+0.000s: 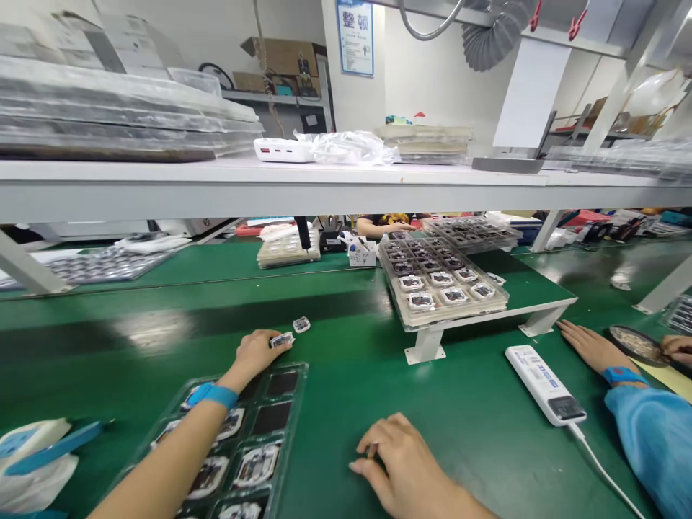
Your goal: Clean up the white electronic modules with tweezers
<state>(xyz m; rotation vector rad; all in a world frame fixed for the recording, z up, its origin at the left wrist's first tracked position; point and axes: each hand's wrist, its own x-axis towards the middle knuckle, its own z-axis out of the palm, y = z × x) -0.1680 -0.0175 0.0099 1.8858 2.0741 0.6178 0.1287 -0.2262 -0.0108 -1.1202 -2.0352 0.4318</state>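
Note:
My left hand [254, 358], with a blue band on its wrist, reaches over a clear tray [298, 411]. Its fingers are closed on a small white-framed electronic part [282, 339] just past the tray's far edge. A similar loose part [301, 324] lies on the green table beside it. The tray has dark square pockets, several of them with white-framed parts [257, 465]; my forearm covers some. My right hand [408, 465] is low over the table, right of the tray, with thumb and fingers curled together around something small and brownish that I cannot make out.
A raised green stand [540, 292] bears stacked trays of parts [451, 310]. A white device with a cable [546, 386] lies to the right, near another person's hand [589, 346]. A white shelf [346, 198] spans overhead. A blue strap [54, 447] lies at left.

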